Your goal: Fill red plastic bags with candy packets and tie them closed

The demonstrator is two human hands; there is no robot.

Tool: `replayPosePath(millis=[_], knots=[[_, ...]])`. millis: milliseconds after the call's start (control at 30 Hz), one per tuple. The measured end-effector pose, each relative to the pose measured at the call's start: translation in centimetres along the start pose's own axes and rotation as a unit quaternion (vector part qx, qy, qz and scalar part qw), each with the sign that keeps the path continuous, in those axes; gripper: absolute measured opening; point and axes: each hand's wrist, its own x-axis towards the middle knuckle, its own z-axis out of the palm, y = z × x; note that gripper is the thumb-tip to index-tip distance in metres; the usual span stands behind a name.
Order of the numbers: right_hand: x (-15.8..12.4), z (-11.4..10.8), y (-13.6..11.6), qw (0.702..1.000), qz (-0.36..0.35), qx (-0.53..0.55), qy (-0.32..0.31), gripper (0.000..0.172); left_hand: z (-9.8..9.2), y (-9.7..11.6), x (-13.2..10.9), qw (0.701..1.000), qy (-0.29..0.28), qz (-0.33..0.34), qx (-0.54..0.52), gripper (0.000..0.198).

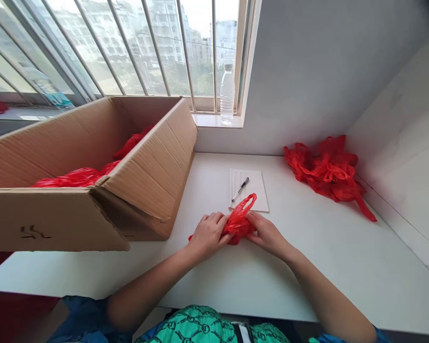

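A red plastic bag (239, 221) is bunched between my hands on the white desk (318, 257), with its handle loop sticking up toward the paper. My left hand (209, 236) grips the bag's left side, and a small corner pokes out below that hand. My right hand (268, 236) presses on its right side, fingers wrapped over the plastic. Just beyond the bag lies a sheet of printed paper (253, 190) with a black pen (240, 189) on it. The bag's handle overlaps the paper's near edge.
A large open cardboard box (150, 176) stands to the left, holding red bags (78, 177). A heap of red plastic bags (325, 171) lies against the wall at the right. A plastic water bottle (227, 93) stands on the barred window's sill (214, 119).
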Motion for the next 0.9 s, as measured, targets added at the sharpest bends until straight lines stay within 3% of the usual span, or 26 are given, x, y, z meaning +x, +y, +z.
replayPosePath(millis=[133, 267, 333, 433, 533, 600, 667, 733, 767, 833, 900], knots=[[-0.1, 1.2, 0.7, 0.999, 0.027, 0.006, -0.024, 0.019, 0.9, 0.4, -0.8, 0.999, 0.000, -0.005, 0.041, 0.034], [-0.5, 1.1, 0.8, 0.993, 0.067, 0.076, -0.063, 0.018, -2.0, 1.2, -2.2, 0.996, -0.022, 0.034, 0.076, 0.019], [-0.8, 0.5, 0.4, 0.989, 0.070, 0.123, -0.051, 0.021, -5.0, 2.0, -3.4, 0.997, -0.008, 0.042, 0.059, 0.012], [-1.2, -0.2, -0.4, 0.981, 0.068, 0.180, -0.016, 0.029, -11.2, 3.3, -6.1, 0.998, 0.015, 0.031, -0.056, 0.017], [-1.3, -0.2, -0.7, 0.975, 0.083, 0.206, 0.017, 0.033, -18.4, 3.6, -9.1, 0.978, 0.019, -0.047, -0.202, 0.025], [-1.2, 0.3, -0.6, 0.974, 0.097, 0.204, 0.029, 0.038, -22.7, 3.0, -10.6, 0.944, 0.130, -0.127, -0.274, 0.030], [-0.9, 1.1, -0.3, 0.976, 0.102, 0.193, 0.008, 0.042, -26.4, 1.9, -11.5, 0.883, 0.289, -0.202, -0.309, 0.040], [-0.6, 2.0, 0.2, 0.979, 0.095, 0.175, -0.034, 0.045, -29.5, 0.3, -11.4, 0.823, 0.428, -0.247, -0.279, 0.047], [-0.5, 2.4, 0.5, 0.981, 0.091, 0.166, -0.050, 0.046, -30.9, -0.8, -11.1, 0.811, 0.471, -0.250, -0.240, 0.049], [-0.2, 3.3, 1.1, 0.983, 0.082, 0.145, -0.071, 0.048, -33.5, -3.7, -10.0, 0.834, 0.478, -0.233, -0.149, 0.051], [0.0, 4.1, 1.9, 0.985, 0.072, 0.126, -0.089, 0.048, -35.7, -7.7, -8.4, 0.896, 0.375, -0.225, -0.077, 0.053]])
